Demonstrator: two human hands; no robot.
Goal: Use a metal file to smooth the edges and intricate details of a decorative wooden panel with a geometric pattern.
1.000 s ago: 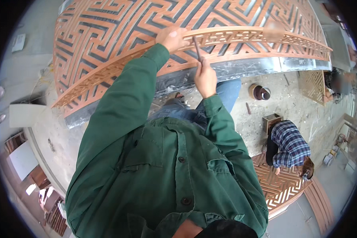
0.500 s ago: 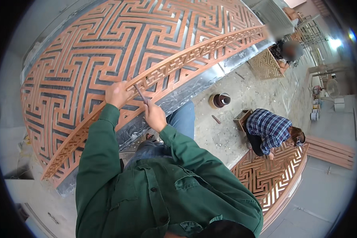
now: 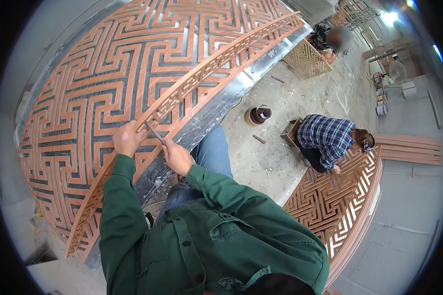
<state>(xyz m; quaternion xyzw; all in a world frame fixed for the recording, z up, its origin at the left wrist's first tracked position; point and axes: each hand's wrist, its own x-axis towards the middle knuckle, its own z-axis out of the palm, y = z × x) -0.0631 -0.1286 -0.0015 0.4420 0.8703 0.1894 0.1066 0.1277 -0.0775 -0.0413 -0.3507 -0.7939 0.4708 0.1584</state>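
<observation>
A narrow fretwork wood strip [image 3: 202, 81] stands on edge across a wide reddish lattice panel [image 3: 79, 110]. My left hand [image 3: 128, 138] is closed around this strip, with the thumb near its top edge. In my right hand [image 3: 178, 156] I grip a slim dark stick-like tool [image 3: 155, 132], its kind unclear. The tool's far end meets the openings of the strip close to my left fingertips. Beneath the lattice lies a dark, shiny, plastic-like covering [image 3: 202, 115] on the work surface.
On the floor to the right stand a dark round pot [image 3: 258, 114] and a wooden box stool [image 3: 291, 132]. A person in a plaid shirt [image 3: 325, 139] bends over another lattice panel [image 3: 325, 206]. Farther back, another person handles a small lattice panel [image 3: 307, 59]. Planks [image 3: 408, 149] lie at the far right.
The whole view has shifted, so most things appear farther left. Both hands remain at the strip, and the tool stays in my right hand at a slightly different angle.
</observation>
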